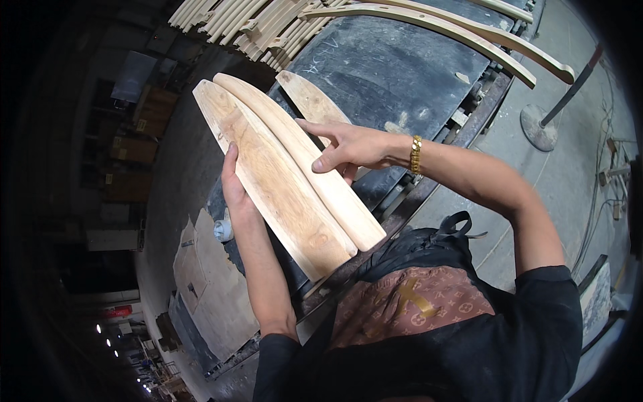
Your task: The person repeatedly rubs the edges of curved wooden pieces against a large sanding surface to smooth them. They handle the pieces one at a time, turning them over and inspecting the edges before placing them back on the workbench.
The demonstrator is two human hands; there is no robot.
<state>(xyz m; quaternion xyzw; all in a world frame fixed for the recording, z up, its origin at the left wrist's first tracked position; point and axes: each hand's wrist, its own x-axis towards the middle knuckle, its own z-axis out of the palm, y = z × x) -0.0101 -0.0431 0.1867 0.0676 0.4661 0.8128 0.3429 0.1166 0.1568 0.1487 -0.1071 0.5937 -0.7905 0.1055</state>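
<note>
Two pale wooden boards, each with a curved edge and a tapering far end, lie side by side at a slant in front of me. My left hand (236,184) grips the outer edge of the left wooden board (281,181), thumb on its face and fingers hidden beneath. The right wooden board (341,201) is in my right hand (355,149), its thumb on the face and its index finger along the far edge. Behind that hand, a third wooden board (311,100) of similar shape rests on the dark worktable (395,60).
Long curved wooden rails (442,27) and bundled slatted wooden parts (248,27) lie at the far end. To the left are a worn flat sheet (214,288) and a small light-blue roll (223,230). A round-based post (538,127) stands on the floor at right.
</note>
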